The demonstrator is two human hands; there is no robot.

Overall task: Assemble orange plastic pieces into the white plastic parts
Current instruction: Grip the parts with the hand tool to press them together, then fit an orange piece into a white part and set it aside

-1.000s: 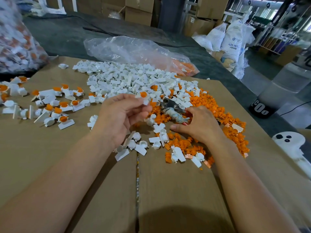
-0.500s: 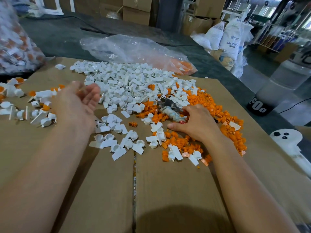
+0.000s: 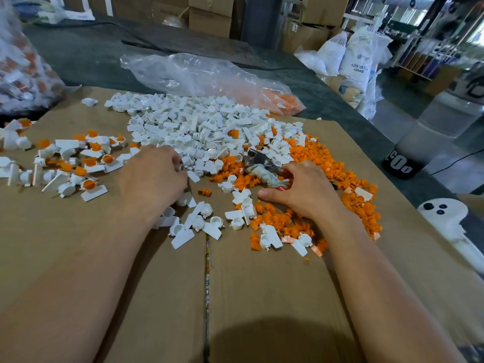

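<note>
A big heap of white plastic parts lies at the middle of the cardboard sheet, and a heap of orange plastic pieces spreads to its right. Assembled white parts with orange inserts lie scattered at the left. My left hand sits at the near edge of the white heap, fingers curled down round a white part. My right hand rests on the orange heap with its thumb stretched out, its fingers curled over the handle of a metal tool with a wrapped grip.
Loose white parts lie between my hands. A clear plastic bag with some orange pieces lies behind the heaps. A bag of assembled parts stands at the far left. White sacks and cartons stand beyond.
My left hand held an assembled part, swung left and opened over the assembled pile, then came back to the white heap with fingers curled. My right hand stayed on the tool.
</note>
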